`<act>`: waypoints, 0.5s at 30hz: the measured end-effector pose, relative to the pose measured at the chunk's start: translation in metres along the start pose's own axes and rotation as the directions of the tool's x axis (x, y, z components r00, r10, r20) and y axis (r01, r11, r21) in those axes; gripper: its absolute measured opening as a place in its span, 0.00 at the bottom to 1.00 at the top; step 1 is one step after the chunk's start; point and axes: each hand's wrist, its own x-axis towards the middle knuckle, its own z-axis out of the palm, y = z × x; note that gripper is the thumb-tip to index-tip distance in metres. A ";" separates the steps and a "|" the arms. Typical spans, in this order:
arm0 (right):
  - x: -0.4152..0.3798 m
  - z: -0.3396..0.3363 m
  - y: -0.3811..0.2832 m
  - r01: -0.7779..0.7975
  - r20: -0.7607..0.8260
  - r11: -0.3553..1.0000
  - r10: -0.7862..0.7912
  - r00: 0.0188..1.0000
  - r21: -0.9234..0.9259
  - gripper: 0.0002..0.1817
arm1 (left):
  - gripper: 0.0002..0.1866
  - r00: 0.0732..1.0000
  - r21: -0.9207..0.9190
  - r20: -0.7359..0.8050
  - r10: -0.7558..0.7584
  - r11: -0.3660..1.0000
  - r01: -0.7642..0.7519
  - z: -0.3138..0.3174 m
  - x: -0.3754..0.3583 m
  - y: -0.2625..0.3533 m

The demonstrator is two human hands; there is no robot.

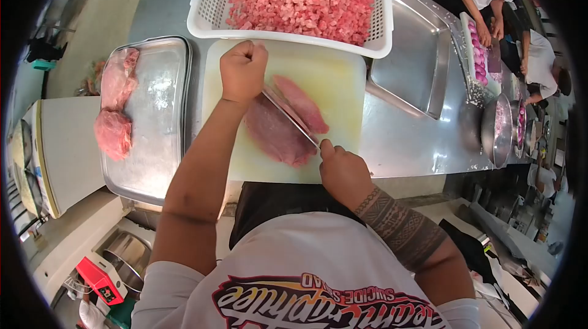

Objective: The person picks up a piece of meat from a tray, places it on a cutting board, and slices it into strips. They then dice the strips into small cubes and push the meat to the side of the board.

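My right hand (344,171) is closed round the handle of a knife (293,115), near the front edge of the white cutting board (346,93). The blade lies slantwise across a slab of raw meat (278,133), with a narrower cut piece (303,105) on its far side. At the blade's far end, my left hand (243,71) is closed in a fist. Whether its fingers grip anything is hidden.
Behind the board stands a white perforated basket (211,19) heaped with diced meat (300,1). A metal tray (156,108) with meat chunks (116,105) lies left; another tray (401,53) lies right. Further right, co-workers' hands (490,32) are near purple onions (476,53) and metal bowls (497,133).
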 end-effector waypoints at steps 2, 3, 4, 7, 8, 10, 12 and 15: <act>-0.003 0.003 0.002 0.018 -0.038 1.000 -0.018 0.999 0.004 0.09 | 0.13 0.966 0.227 0.213 0.147 0.954 -0.195 -0.007 0.001 0.004; -0.005 0.004 0.002 0.021 -0.050 1.000 -0.022 0.999 -0.010 0.10 | 0.09 0.895 0.365 0.385 0.224 0.854 -0.370 -0.012 0.003 0.018; -0.006 0.006 0.001 0.022 -0.063 1.000 -0.024 0.998 -0.021 0.11 | 0.07 0.792 0.454 0.556 0.254 0.705 -0.545 -0.014 0.004 0.029; -0.008 0.011 0.001 0.023 -0.117 0.999 -0.027 0.993 -0.032 0.11 | 0.12 0.327 0.281 0.945 -0.010 0.534 -0.798 0.006 0.001 0.051; -0.008 0.013 0.001 0.025 -0.138 0.999 -0.029 0.990 -0.034 0.10 | 0.10 0.292 0.288 0.954 -0.072 0.497 -0.819 0.018 -0.003 0.048; -0.007 0.012 0.003 0.061 -0.154 0.998 -0.063 0.986 -0.022 0.10 | 0.07 0.147 0.254 0.939 -0.311 0.340 -0.905 0.042 -0.007 0.076; -0.008 0.008 0.005 0.086 -0.181 0.996 -0.085 0.980 0.000 0.11 | 0.06 0.071 0.190 0.907 -0.415 0.254 -0.948 0.054 -0.008 0.089; -0.015 -0.001 0.001 0.100 -0.192 0.994 -0.090 0.977 0.044 0.13 | 0.07 0.052 0.150 0.917 -0.396 0.220 -0.964 0.057 -0.012 0.087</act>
